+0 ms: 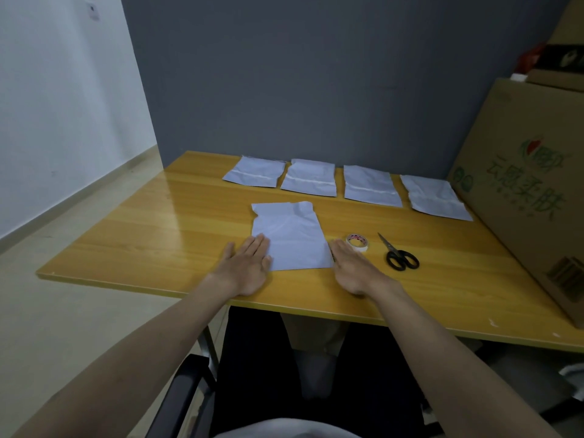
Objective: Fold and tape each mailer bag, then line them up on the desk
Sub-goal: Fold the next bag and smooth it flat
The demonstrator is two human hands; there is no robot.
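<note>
A white mailer bag (pixel 289 235) lies flat and unfolded in the middle of the wooden desk (pixel 151 235). My left hand (pixel 245 268) lies flat with straight fingers, its fingertips on the bag's near left corner. Just off the bag's near right corner, my right hand (pixel 350 268) lies flat with straight fingers on the desk. Several folded mailer bags (pixel 309 181) sit side by side in a row along the desk's far edge. A roll of tape (pixel 357 242) sits just beyond my right fingertips, with black-handled scissors (pixel 399 256) to its right.
A large cardboard box (pixel 531 184) stands on the desk's right side, close to the rightmost folded bag. A grey partition wall (pixel 316 74) backs the desk. A black chair (pixel 189 390) is below the near edge.
</note>
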